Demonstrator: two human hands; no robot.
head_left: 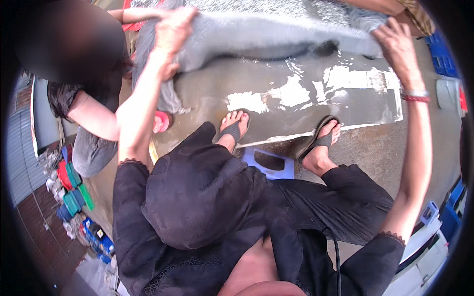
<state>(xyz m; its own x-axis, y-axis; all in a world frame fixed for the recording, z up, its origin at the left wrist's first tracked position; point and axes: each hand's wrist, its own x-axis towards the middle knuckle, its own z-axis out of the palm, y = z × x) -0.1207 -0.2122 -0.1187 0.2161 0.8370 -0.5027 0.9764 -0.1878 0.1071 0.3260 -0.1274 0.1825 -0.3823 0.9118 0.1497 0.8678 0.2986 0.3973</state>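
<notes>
A translucent grey sheet, plastic or fine mesh, I cannot tell which, is stretched between my hands above wet, shiny ground. My left hand is closed on its left part, and a loose grey end hangs below that hand. At the far right, my right hand grips the other end. Both hands and the sheet are partly smeared by motion. Behind the sheet lies a spread of small silvery pieces, too small to name.
A co-worker's knee is close on my left; another person's arm reaches in at the far right. A blue plastic stool shows between my sandalled feet. Blue crates stand at the right edge, colourful containers at the left.
</notes>
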